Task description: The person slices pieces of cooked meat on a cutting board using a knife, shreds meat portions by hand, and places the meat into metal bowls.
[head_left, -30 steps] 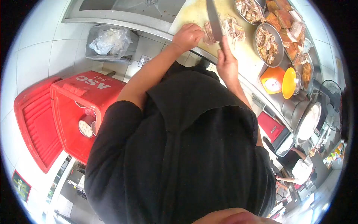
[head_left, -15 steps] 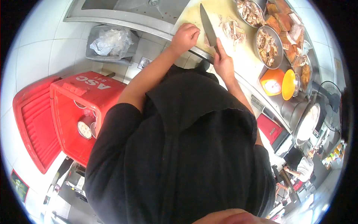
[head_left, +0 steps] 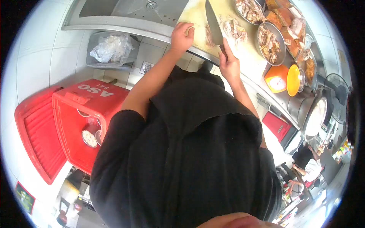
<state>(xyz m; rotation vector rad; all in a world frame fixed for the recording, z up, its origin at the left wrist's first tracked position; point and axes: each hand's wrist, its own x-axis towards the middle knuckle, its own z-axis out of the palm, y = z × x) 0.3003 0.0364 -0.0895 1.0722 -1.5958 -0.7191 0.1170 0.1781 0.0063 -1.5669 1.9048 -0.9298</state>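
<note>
My right hand [head_left: 230, 65] grips the handle of a large knife [head_left: 214, 24], its wide blade pointing away from me over the pale cutting board [head_left: 249, 51]. Close to the blade's right side lies a pile of sliced meat [head_left: 234, 30]. A smaller strip of meat [head_left: 208, 37] rests left of the blade. At the board's left front edge is my left hand [head_left: 182, 37], fingers loosely curled and thumb apart, with nothing visible in it. Two metal bowls of cut meat, a nearer bowl [head_left: 283, 53] and a farther bowl [head_left: 249, 21], stand on the right.
Large browned meat chunks [head_left: 283, 17] fill a tray at far right. An orange scale [head_left: 276, 79] and a yellow dish [head_left: 293, 80] sit nearby. A sink [head_left: 125, 21] is at left, above a lined bin [head_left: 112, 49] and red box [head_left: 76, 125]. People [head_left: 312, 170] work behind.
My left hand has shifted slightly left and its thumb has parted from the fingers. My right hand and the knife have moved a little; the whole view has shifted slightly.
</note>
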